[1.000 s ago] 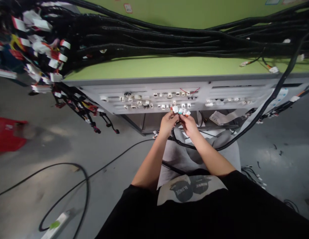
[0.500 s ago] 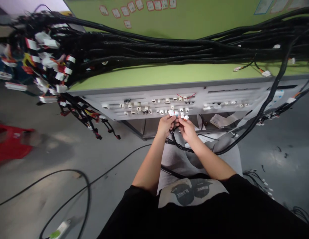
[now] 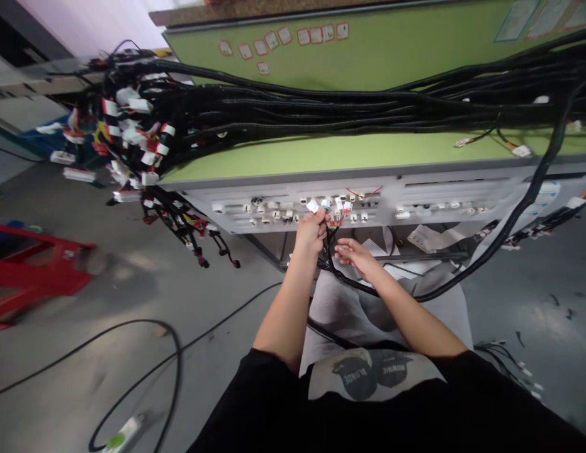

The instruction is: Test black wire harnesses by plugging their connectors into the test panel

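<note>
Green bench top (image 3: 321,154), loaded with black harness bundle (image 3: 321,110). Grey socket panel (image 3: 415,189) along its front edge. Left hand (image 3: 310,231) pinched shut around white connectors (image 3: 313,206), held right at panel face. Right hand (image 3: 355,255) lower, fingers loosely spread, gripping nothing, just above black cable (image 3: 342,278).

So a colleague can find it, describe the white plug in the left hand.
Find the grey panel under the front edge of the green bench. At its middle, the left hand holds up a white plug. Unlike the plugs seated in the panel, it sits loose between the fingers.
</note>
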`<state>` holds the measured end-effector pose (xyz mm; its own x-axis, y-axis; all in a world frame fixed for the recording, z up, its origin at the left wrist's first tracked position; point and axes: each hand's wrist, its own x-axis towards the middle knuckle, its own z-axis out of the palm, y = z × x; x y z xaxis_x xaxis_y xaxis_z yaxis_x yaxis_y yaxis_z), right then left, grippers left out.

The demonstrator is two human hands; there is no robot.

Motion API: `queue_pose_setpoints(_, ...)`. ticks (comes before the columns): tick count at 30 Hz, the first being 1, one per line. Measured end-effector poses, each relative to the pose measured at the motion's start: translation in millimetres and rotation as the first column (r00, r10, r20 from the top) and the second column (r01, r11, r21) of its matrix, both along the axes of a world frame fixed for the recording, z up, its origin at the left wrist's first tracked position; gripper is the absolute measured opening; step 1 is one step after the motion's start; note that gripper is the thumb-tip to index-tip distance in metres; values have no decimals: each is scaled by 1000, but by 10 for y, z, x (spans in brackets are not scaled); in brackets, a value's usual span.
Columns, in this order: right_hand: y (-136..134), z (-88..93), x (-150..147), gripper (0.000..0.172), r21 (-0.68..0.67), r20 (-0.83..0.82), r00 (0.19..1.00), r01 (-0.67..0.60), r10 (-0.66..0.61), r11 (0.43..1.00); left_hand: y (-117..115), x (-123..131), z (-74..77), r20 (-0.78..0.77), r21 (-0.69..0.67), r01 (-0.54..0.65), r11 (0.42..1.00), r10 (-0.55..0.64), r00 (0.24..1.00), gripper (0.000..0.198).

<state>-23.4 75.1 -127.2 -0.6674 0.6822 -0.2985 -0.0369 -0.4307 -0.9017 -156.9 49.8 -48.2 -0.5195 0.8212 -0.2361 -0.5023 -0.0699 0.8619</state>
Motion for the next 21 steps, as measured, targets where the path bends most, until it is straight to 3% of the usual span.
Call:
queue_pose_setpoints(4, -97, -28, 21, 52, 29, 61, 980, -191, 189, 981, 14, 63, 20, 51, -8, 21, 1000, -21, 998, 26)
queue_pose_setpoints(9, -149, -92, -4, 51, 180, 86, 962, -272, 260, 945, 77, 121, -31, 90, -31, 20, 999, -17, 996, 25)
queue_pose_setpoints(14, -131, -153, -44, 32, 217, 265, 944, -256, 195, 942, 180, 203, 43, 225, -5, 95, 995, -92, 970, 22)
queue_pose_setpoints(21, -123, -113, -21, 18, 252, 186, 977, -146, 100, 957, 246, 229, 132, 341, -17, 127, 992, -114, 933, 20)
